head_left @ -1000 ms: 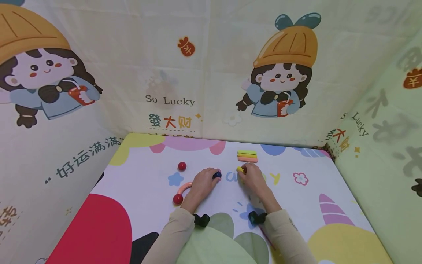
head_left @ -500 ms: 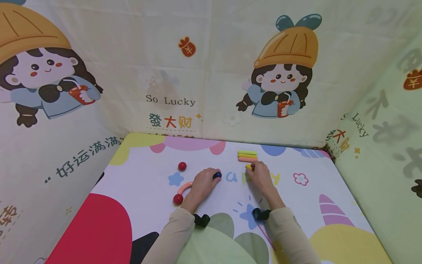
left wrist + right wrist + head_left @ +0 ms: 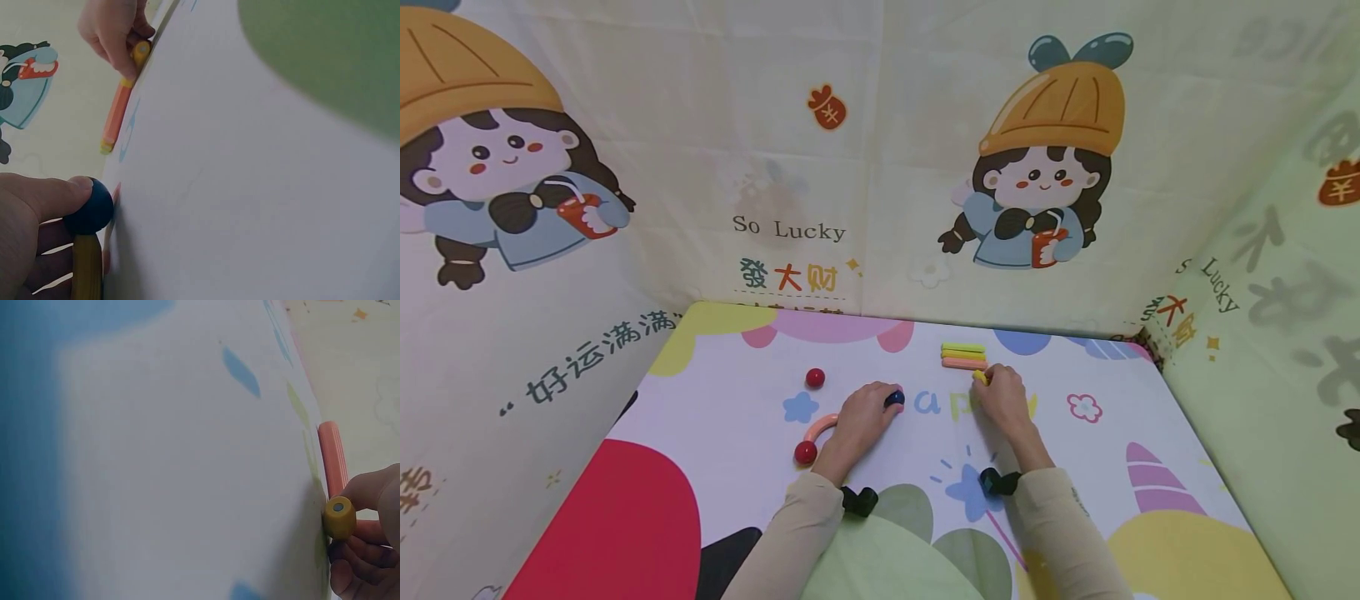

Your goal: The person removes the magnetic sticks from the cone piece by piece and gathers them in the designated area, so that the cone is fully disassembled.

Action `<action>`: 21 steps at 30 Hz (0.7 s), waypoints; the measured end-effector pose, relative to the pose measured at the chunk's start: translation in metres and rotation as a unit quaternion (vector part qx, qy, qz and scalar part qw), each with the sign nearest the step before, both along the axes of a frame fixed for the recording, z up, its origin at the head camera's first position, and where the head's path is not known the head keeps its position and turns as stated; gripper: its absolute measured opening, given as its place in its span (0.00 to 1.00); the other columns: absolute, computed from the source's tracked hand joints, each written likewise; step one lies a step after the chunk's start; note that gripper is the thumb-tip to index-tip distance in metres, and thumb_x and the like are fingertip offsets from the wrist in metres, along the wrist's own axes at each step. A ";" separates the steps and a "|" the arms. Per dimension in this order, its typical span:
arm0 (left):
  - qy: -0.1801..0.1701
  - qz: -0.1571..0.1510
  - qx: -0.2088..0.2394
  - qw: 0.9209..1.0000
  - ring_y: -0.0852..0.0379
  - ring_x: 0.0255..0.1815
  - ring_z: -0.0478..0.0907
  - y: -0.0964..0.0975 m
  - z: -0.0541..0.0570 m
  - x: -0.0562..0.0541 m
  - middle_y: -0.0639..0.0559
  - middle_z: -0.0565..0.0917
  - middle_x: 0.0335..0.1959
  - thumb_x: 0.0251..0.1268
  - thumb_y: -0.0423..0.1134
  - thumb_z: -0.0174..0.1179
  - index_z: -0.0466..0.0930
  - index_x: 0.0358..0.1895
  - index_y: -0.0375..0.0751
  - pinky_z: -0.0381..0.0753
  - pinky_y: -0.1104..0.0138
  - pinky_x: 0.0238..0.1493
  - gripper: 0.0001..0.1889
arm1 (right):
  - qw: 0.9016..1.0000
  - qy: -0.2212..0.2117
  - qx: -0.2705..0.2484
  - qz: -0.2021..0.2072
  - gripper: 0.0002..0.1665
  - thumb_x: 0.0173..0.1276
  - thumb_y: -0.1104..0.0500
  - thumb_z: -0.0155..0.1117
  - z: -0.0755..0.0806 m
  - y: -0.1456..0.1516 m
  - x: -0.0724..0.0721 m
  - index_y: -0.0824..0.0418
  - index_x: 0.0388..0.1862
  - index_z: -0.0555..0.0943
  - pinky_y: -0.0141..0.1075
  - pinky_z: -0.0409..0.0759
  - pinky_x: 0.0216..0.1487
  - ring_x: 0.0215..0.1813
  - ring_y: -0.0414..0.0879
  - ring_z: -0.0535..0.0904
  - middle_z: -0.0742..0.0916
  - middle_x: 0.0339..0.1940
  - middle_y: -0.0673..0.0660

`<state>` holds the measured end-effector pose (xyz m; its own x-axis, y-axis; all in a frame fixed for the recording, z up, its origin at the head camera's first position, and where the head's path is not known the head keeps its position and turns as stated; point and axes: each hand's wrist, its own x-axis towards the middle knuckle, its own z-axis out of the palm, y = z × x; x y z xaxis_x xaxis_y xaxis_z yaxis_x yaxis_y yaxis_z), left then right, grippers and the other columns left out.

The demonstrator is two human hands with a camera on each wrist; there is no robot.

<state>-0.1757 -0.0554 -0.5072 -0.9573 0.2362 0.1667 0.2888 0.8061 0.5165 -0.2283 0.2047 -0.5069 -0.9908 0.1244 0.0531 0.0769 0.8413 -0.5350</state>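
Note:
My left hand (image 3: 861, 417) pinches a dark blue ball (image 3: 92, 209) between thumb and fingers, low over the table. A yellow stick (image 3: 87, 269) extends from the ball in the left wrist view, along the curled fingers. Farther right, my right hand (image 3: 1002, 400) pinches a short yellow magnetic stick (image 3: 339, 520), with a grey disc on its end facing the right wrist camera. Just beyond that hand lie a pink stick (image 3: 964, 364), a yellow stick (image 3: 962, 355) and a lime stick (image 3: 962, 347), side by side.
One red ball (image 3: 815, 378) lies to the left of my left hand. A curved pink piece (image 3: 818, 427) meets another red ball (image 3: 806, 452) near my left wrist. Printed cloth walls (image 3: 895, 167) rise behind and beside the patterned tabletop (image 3: 730, 392).
My right hand has slid to the right with the yellow magnetic stick, below the row of sticks. The left hand keeps its place with the blue ball.

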 end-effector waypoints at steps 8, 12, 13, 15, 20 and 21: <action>-0.007 0.001 0.003 1.000 0.49 0.60 0.81 0.000 -0.002 -0.001 0.47 0.85 0.57 0.68 0.45 0.64 0.81 0.61 0.44 0.80 0.56 0.63 0.21 | 1.000 -0.014 -0.008 -0.009 0.21 0.70 0.56 0.59 -0.001 0.004 -0.003 0.74 0.52 0.78 0.46 0.78 0.47 0.44 0.57 0.75 0.80 0.44 0.68; -0.015 0.003 0.002 1.000 0.49 0.61 0.81 0.000 -0.001 -0.001 0.47 0.85 0.58 0.68 0.45 0.64 0.81 0.62 0.45 0.80 0.56 0.63 0.21 | 1.000 -0.010 -0.009 -0.012 0.22 0.70 0.56 0.59 -0.001 0.003 -0.004 0.74 0.51 0.78 0.46 0.78 0.47 0.44 0.57 0.75 0.80 0.44 0.68; -0.016 0.004 0.002 1.000 0.49 0.61 0.81 0.000 -0.001 -0.002 0.47 0.84 0.59 0.68 0.45 0.64 0.81 0.62 0.45 0.80 0.56 0.63 0.22 | 1.000 -0.010 -0.010 -0.013 0.22 0.70 0.56 0.59 -0.001 0.003 -0.004 0.74 0.51 0.78 0.46 0.78 0.47 0.43 0.57 0.75 0.80 0.44 0.68; -0.018 0.004 0.002 1.000 0.49 0.61 0.81 0.000 -0.001 -0.002 0.47 0.84 0.59 0.68 0.45 0.64 0.81 0.63 0.45 0.80 0.56 0.63 0.22 | 1.000 -0.009 -0.010 -0.014 0.21 0.69 0.56 0.59 -0.001 0.003 -0.004 0.74 0.50 0.78 0.46 0.78 0.46 0.43 0.57 0.75 0.80 0.44 0.67; -0.027 0.003 0.004 1.000 0.49 0.62 0.80 0.000 -0.001 -0.003 0.47 0.84 0.60 0.68 0.45 0.64 0.80 0.63 0.45 0.79 0.56 0.64 0.22 | 1.000 -0.008 -0.010 -0.012 0.22 0.69 0.55 0.59 -0.001 0.003 -0.004 0.74 0.50 0.78 0.45 0.78 0.45 0.43 0.56 0.75 0.80 0.43 0.67; -0.030 0.003 0.005 1.000 0.48 0.63 0.80 0.000 -0.001 -0.003 0.47 0.83 0.60 0.68 0.45 0.64 0.80 0.63 0.45 0.79 0.56 0.64 0.22 | 1.000 -0.009 -0.010 -0.012 0.22 0.69 0.55 0.59 -0.001 0.003 -0.004 0.74 0.50 0.78 0.45 0.77 0.45 0.43 0.57 0.75 0.80 0.44 0.67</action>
<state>-0.1790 -0.0555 -0.5079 -0.9670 0.2292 0.1112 0.2524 0.8027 0.5403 -0.2324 0.2077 -0.5084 -0.9884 0.1485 0.0327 0.1062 0.8280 -0.5505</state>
